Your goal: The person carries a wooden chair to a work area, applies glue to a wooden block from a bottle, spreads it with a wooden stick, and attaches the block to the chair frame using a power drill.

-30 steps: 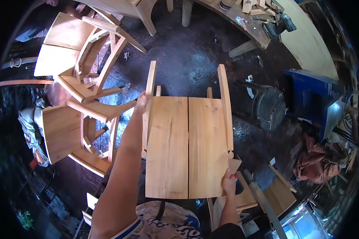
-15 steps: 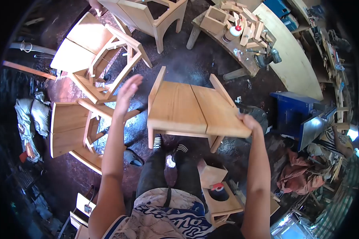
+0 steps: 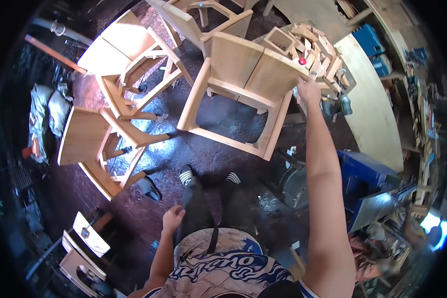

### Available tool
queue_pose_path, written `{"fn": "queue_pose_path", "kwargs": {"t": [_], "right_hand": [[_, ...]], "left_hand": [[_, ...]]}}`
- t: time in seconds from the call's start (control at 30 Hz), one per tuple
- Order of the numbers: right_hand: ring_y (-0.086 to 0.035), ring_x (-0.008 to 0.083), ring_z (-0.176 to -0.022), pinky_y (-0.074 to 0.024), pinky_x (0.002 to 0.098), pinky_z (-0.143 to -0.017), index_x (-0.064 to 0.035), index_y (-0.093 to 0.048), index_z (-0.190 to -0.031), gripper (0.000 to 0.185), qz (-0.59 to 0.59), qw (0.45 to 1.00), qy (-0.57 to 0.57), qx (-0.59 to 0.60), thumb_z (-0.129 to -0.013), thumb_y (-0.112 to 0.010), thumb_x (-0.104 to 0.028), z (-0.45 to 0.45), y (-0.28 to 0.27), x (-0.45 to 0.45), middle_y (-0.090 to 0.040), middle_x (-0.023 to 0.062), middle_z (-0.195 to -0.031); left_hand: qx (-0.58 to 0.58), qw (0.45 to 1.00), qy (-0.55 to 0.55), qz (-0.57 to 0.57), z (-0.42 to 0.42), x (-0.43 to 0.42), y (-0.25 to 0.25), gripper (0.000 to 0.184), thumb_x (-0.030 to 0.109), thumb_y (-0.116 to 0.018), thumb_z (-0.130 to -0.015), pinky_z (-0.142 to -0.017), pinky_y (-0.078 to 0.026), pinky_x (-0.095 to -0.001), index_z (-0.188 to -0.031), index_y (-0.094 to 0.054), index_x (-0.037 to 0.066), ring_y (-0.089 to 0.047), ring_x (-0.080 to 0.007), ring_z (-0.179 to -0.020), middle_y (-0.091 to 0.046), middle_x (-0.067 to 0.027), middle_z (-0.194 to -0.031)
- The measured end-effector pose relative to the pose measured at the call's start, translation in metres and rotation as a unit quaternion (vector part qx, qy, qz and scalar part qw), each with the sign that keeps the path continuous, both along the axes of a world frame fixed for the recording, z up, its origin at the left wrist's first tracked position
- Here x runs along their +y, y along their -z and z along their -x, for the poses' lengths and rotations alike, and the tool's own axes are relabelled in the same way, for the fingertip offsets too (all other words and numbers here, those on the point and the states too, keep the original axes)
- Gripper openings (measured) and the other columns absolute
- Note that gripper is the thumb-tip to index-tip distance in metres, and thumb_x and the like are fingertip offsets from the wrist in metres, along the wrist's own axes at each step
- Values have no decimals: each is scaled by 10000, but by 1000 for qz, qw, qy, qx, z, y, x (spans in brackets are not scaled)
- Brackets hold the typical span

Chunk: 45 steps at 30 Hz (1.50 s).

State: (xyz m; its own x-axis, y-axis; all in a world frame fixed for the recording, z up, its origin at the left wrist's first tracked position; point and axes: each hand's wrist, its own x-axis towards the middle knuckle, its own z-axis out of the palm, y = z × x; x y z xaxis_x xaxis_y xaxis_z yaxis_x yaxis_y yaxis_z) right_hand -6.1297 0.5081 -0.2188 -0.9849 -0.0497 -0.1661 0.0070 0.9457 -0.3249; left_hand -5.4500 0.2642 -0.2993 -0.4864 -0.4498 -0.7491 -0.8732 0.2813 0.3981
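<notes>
A wooden chair frame stands tilted in front of me, with a two-panel backrest and an open seat through which the floor shows. My right hand reaches far forward and grips the upper right corner of that backrest. Down by my left thigh is my left hand, its fingers curled in and nothing visible in them. To the left stand two more wooden chairs, one further off and one nearer. Another wooden chair is behind the held one.
A low bench with wood offcuts and a power tool stands at the far right. Nearer on the right is a blue box-like object. A dark slipper lies on the floor. Wooden pieces are at lower left.
The held chair has swung away from me, its backrest now at the far side and its open seat showing. My left hand has dropped from forward to beside my thigh.
</notes>
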Motion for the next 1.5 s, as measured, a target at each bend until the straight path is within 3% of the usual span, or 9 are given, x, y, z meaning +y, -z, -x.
{"fn": "queue_pose_path", "kwargs": {"t": [0.17,0.27,0.3,0.37,0.7,0.83,1.03,1.3,1.5], "right_hand": [[-656,475,-977,-507,542,-882,-50,-715,-1049,370,129,982,82,109,-921,-565,-363,-86,115,52,-699,263,-1019],[-648,441,-1127,-564,506,-882,-88,-387,-1536,760,2,994,35,-103,-955,-538,-553,-210,250,118,-488,271,-1475],[-645,459,-1128,-579,537,-816,-123,-223,-1603,858,217,838,302,-400,-958,-506,-613,-225,143,62,-416,254,-1535],[-681,445,-978,-588,507,-759,-164,-235,-1576,812,354,754,328,-446,-964,-523,-612,-258,186,73,-448,217,-1484],[-606,459,-1150,-479,472,-974,-54,-657,-1181,467,43,892,34,-450,-902,-611,-426,-213,227,101,-678,244,-1180],[-639,152,-668,-521,308,-563,-51,-644,-1157,349,182,915,18,-360,-898,-701,-277,-153,227,97,-658,48,-799],[-679,234,-1000,-597,410,-775,-32,-572,-1216,439,272,836,195,-434,-836,-747,-165,-54,270,82,-658,84,-1096],[-697,231,-970,-617,397,-796,-49,-599,-1161,404,311,782,258,-474,-788,-702,-167,-50,261,76,-675,81,-1056],[-689,268,-997,-605,419,-846,-55,-566,-1195,464,345,756,274,-485,-775,-700,-200,-31,247,58,-664,97,-1101]], "left_hand": [[-50,993,-69,-82,-12,69,32,463,470,-635,-910,-934,-524,-423,-1169,-732,99,-693,-343,-1077,-731,-187,-1104],[-54,981,-85,-167,25,85,64,447,447,-637,-910,-946,-519,-407,-1167,-734,94,-696,-328,-1075,-736,-183,-1103],[-40,976,-103,-189,27,91,97,460,456,-635,-908,-950,-517,-404,-1176,-727,92,-697,-328,-1074,-738,-184,-1099],[-49,986,-88,-135,55,98,147,473,466,-633,-902,-954,-517,-418,-1181,-723,95,-686,-356,-1086,-728,-188,-1126],[12,986,-58,-159,273,125,145,543,479,-646,-889,-1014,-484,-445,-1269,-673,91,-630,-367,-1188,-671,-206,-1259],[-34,926,-293,-236,291,175,204,515,438,-651,-920,-946,-485,-385,-1298,-607,91,-637,-285,-1070,-680,-140,-1161],[119,732,-636,-215,343,176,240,499,246,-734,-865,-925,-450,-369,-1269,-564,9,-577,-193,-1066,-627,-99,-1152],[188,707,-658,-178,339,173,315,288,129,-700,-747,-817,-510,-342,-994,-683,-18,-652,-208,-884,-690,-110,-949],[168,835,-508,-125,353,128,312,297,221,-695,-730,-713,-502,-367,-912,-643,-9,-626,-198,-777,-652,-84,-827]]}}
